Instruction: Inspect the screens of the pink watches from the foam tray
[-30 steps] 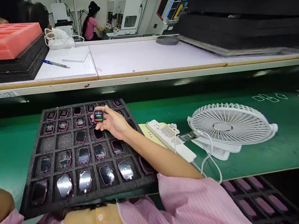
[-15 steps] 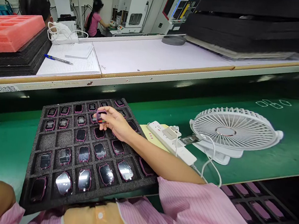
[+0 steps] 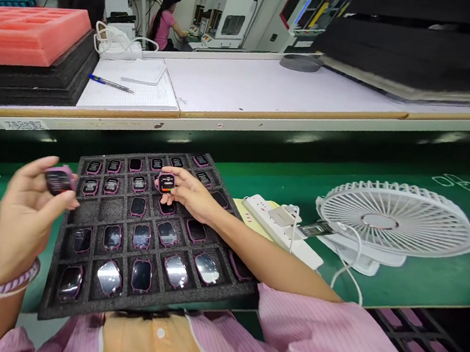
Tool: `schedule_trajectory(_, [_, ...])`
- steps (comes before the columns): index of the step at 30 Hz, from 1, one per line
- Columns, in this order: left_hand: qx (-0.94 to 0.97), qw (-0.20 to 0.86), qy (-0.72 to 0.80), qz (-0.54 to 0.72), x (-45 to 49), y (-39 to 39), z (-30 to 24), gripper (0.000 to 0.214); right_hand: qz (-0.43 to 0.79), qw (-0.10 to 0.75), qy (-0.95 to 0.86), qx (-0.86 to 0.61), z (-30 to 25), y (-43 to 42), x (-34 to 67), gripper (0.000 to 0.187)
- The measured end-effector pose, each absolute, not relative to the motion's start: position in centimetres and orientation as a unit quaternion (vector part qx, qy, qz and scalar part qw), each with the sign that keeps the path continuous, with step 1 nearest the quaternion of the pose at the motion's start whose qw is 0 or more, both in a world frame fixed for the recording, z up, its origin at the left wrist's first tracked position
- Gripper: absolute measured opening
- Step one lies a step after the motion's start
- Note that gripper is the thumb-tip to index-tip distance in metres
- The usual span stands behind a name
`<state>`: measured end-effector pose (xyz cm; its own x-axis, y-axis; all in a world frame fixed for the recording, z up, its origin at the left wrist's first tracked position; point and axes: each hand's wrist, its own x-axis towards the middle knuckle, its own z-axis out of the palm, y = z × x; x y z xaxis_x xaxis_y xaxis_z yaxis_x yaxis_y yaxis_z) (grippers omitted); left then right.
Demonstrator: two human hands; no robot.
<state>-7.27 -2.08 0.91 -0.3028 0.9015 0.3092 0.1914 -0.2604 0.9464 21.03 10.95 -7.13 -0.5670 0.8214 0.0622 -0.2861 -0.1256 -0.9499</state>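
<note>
The left hand (image 3: pixel 25 215) pinches a watch (image 3: pixel 58 181) at its fingertips beside the foam tray (image 3: pixel 150 301); the right hand (image 3: pixel 189 193) grips another watch (image 3: pixel 166 183) above it.

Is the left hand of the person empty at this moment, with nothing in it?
No, the left hand holds a pink-framed watch in its fingers, above the black foam tray.

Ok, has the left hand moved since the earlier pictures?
Yes, the left hand has come up into view, at the left edge of the foam tray, holding a watch.
</note>
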Motion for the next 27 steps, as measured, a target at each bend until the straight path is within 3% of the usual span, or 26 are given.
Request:
schedule_trajectory(4, [0.451, 0.419, 0.589, 0.524, -9.3, -2.0, -3.0, 0.079, 0.707, 0.348, -0.572, -0.226, -7.0, 10.3, 20.3, 0.068])
schedule_trajectory(6, [0.484, 0.41, 0.613, 0.47, -10.5, -2.0, -4.5, 0.079, 0.71, 0.307, -0.597, -0.214, -7.1, 10.1, 19.6, 0.066])
schedule_trajectory(8, [0.554, 0.337, 0.648, 0.4, -11.8, -2.2, -5.5, 0.072, 0.683, 0.252, -0.651, -0.213, -7.3, 9.9, 18.5, 0.056])
schedule_trajectory(11, [0.634, 0.229, 0.684, 0.28, -13.3, -2.2, -6.2, 0.064, 0.517, 0.173, -0.807, -0.227, -7.6, 9.8, 16.4, 0.045])
schedule_trajectory(14, [0.66, 0.228, 0.679, 0.229, -14.2, -1.9, -6.8, 0.063, 0.332, 0.155, -0.906, -0.211, -7.5, 9.4, 13.7, 0.047])
schedule_trajectory(20, [0.682, 0.231, 0.664, 0.2, -14.7, -1.6, -7.3, 0.066, 0.142, 0.153, -0.947, -0.244, -7.2, 8.5, 9.9, 0.051])
schedule_trajectory(23, [0.656, 0.234, 0.68, 0.229, -15.2, -2.3, -7.5, 0.08, 0.114, 0.148, -0.955, -0.231, -6.7, 9.2, 11.6, 0.057])
schedule_trajectory(27, [0.537, 0.307, 0.697, 0.363, -15.1, -4.6, -9.1, 0.109, 0.146, 0.22, -0.934, -0.24, -6.4, 11.9, 19.8, 0.053])
